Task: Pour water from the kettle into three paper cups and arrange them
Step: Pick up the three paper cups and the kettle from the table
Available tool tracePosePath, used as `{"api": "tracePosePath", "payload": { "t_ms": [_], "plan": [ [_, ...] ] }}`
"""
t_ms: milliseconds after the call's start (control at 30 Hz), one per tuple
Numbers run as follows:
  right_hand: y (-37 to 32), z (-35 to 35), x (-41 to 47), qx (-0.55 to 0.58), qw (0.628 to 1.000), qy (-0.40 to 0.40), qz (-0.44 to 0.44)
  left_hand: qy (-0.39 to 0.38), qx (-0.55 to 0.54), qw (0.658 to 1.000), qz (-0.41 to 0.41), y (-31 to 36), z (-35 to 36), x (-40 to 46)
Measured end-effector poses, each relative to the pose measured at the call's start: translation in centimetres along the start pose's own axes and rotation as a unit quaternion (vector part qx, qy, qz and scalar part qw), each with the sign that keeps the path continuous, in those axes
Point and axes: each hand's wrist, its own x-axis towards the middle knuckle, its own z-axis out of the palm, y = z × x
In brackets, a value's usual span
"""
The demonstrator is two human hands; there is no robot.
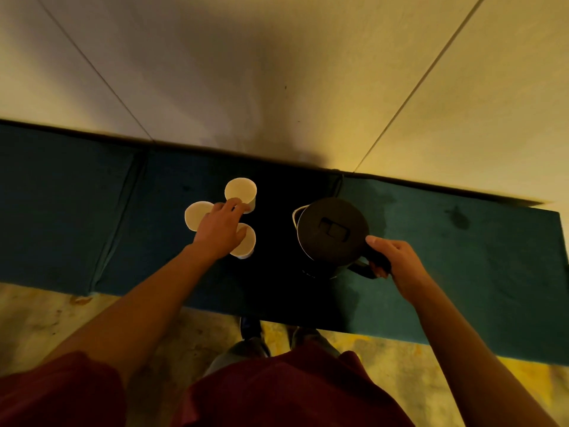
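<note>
Three white paper cups stand close together on the dark teal bench point(462, 241): a far cup point(240, 189), a left cup point(195, 214) and a near cup point(246, 241). My left hand point(219, 230) lies over the middle of the group, its fingertips touching the far cup's near side and its thumb against the near cup's rim. To the right stands a dark kettle point(332, 231) with a closed lid, spout pointing left. My right hand point(397, 263) grips the kettle's black handle. Whether the cups hold water cannot be told.
The bench runs left to right against a pale wall point(277, 72), with seams between its cushions. Damp-looking stains mark the cushion to the right of the kettle. Below the bench's front edge is a yellowish floor point(46, 318), where my shoes show.
</note>
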Motion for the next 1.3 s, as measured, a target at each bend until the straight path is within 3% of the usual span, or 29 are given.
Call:
{"api": "tracePosePath", "payload": {
  "t_ms": [167, 267, 433, 600, 800, 1000, 1100, 1133, 1200, 1233, 1300],
  "plan": [
    [-0.7, 0.2, 0.1, -0.006, 1.000, 0.007, 0.002, -0.086, 0.042, 0.995, -0.011, -0.3, -0.6, 2.0],
    [-0.5, 0.1, -0.1, -0.003, 1.000, 0.009, 0.002, -0.095, 0.028, 0.992, -0.078, -0.2, -0.9, 2.3],
    [-0.6, 0.1, 0.1, 0.021, 0.998, 0.055, -0.024, -0.056, 0.074, 0.994, -0.064, 0.7, -1.5, 2.0],
    [-1.7, 1.6, -0.2, 0.057, 0.993, 0.086, -0.052, -0.025, -0.014, 0.995, -0.097, -0.2, -2.7, -0.5],
    [-4.6, 3.8, -1.2, 0.083, 0.989, 0.060, -0.102, 0.026, -0.128, 0.983, -0.129, -2.1, -4.4, -4.8],
    [-6.7, 7.1, -1.8, 0.048, 0.987, -0.038, -0.147, 0.052, -0.154, 0.958, -0.235, -3.0, -4.2, -10.0],
    [-8.1, 7.9, -1.4, 0.009, 0.977, -0.107, -0.187, 0.085, -0.166, 0.932, -0.311, -2.2, -3.4, -13.2],
    [-8.6, 8.9, -1.8, -0.006, 0.965, -0.162, -0.206, 0.105, -0.166, 0.911, -0.362, -1.4, -3.0, -16.6],
    [-8.9, 9.4, -1.9, -0.009, 0.957, -0.195, -0.215, 0.117, -0.147, 0.905, -0.380, -1.4, -3.4, -17.9],
    [-9.0, 10.7, -2.4, -0.020, 0.941, -0.247, -0.230, 0.145, -0.165, 0.877, -0.428, -0.2, -2.6, -21.5],
    [-9.4, 11.3, -2.4, -0.019, 0.938, -0.264, -0.224, 0.158, -0.158, 0.872, -0.435, -0.2, -2.8, -23.1]
  ]
}}
